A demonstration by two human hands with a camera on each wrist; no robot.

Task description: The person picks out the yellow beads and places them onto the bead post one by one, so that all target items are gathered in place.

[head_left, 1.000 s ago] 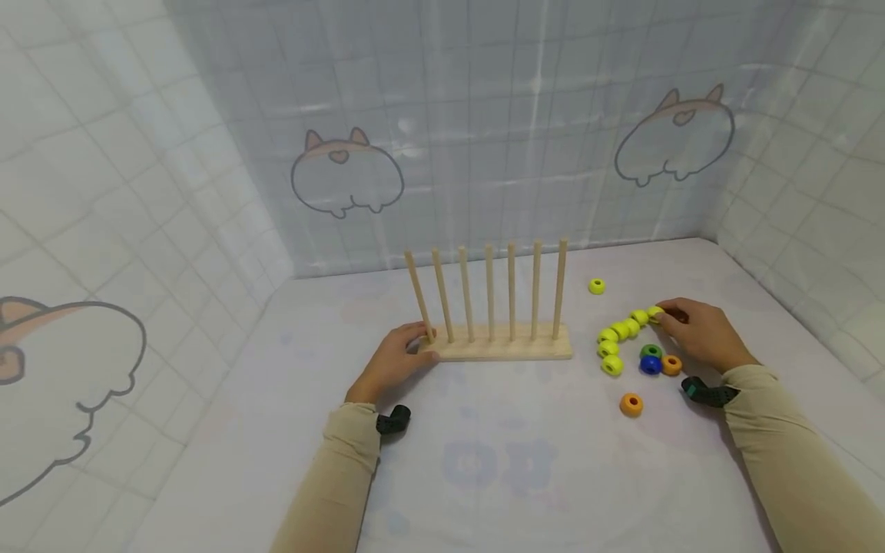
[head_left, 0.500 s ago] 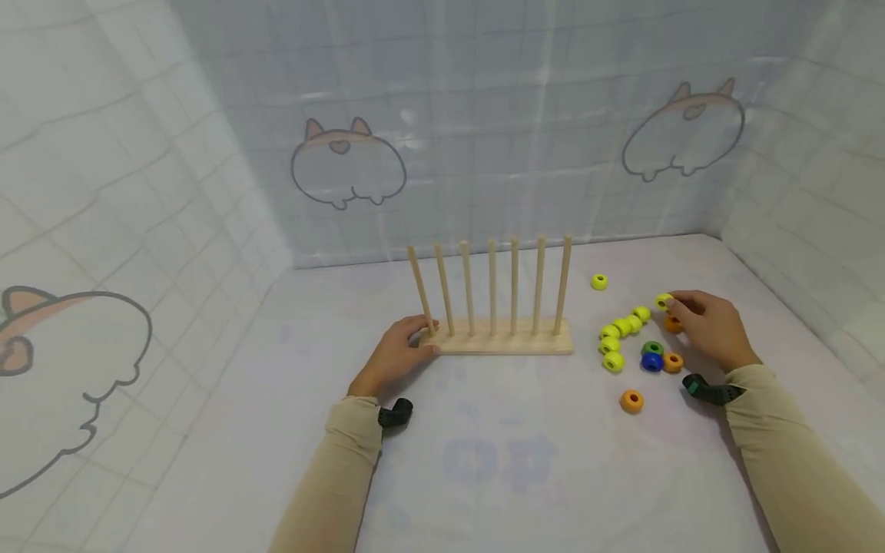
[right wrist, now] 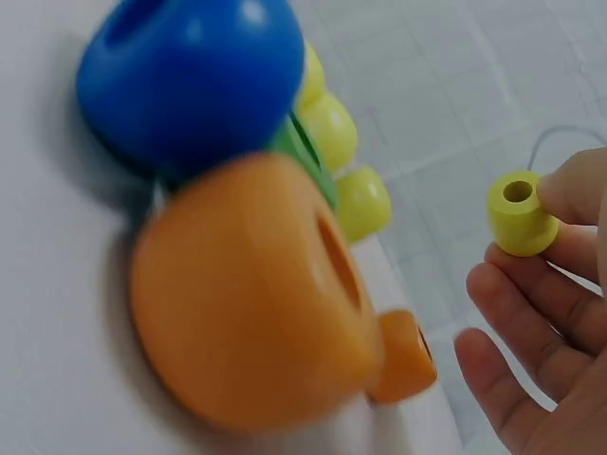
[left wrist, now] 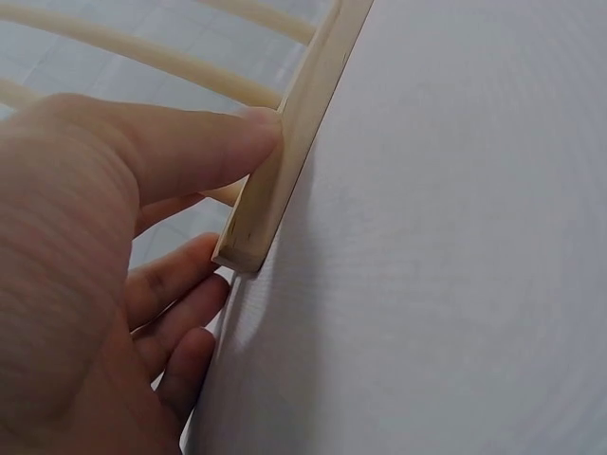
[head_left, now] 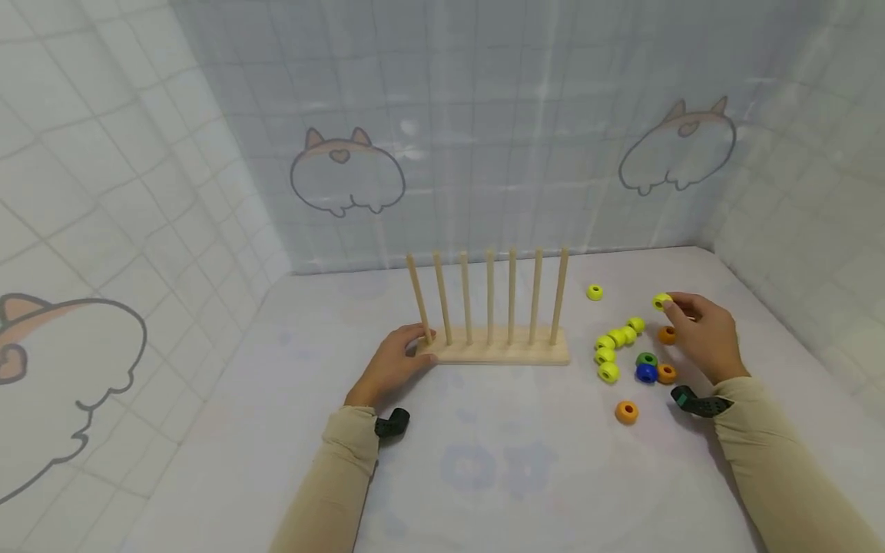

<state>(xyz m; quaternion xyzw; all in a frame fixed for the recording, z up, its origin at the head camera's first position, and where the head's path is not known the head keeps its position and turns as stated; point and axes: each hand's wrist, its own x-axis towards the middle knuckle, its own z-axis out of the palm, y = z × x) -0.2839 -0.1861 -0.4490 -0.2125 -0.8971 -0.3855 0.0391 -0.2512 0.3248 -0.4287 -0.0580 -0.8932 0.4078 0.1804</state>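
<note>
A wooden peg rack [head_left: 498, 352] with a row of bare upright pegs stands mid-table. My left hand [head_left: 394, 365] grips its left end; in the left wrist view the thumb [left wrist: 213, 147] lies on the front edge of the base, other fingers behind. At the right, my right hand [head_left: 707, 338] pinches a yellow bead [right wrist: 522, 213] between thumb and fingers, raised off the table with its hole showing. Left of that hand, several yellow beads [head_left: 617, 338] lie in a curved line. A green bead [head_left: 647, 359], a blue bead [head_left: 646, 374] and an orange bead [head_left: 667, 374] sit clustered below.
Another orange bead [head_left: 627, 412] lies nearer the front, and one more orange bead [head_left: 667, 335] is beside the right hand. A lone yellow bead [head_left: 594, 293] sits farther back. Tile-patterned sheets [head_left: 484, 123] wall the white table [head_left: 512, 491] at the back and sides.
My right hand has lifted the yellow bead from the end of the curved line, uncovering an orange bead. The left hand stays on the rack.
</note>
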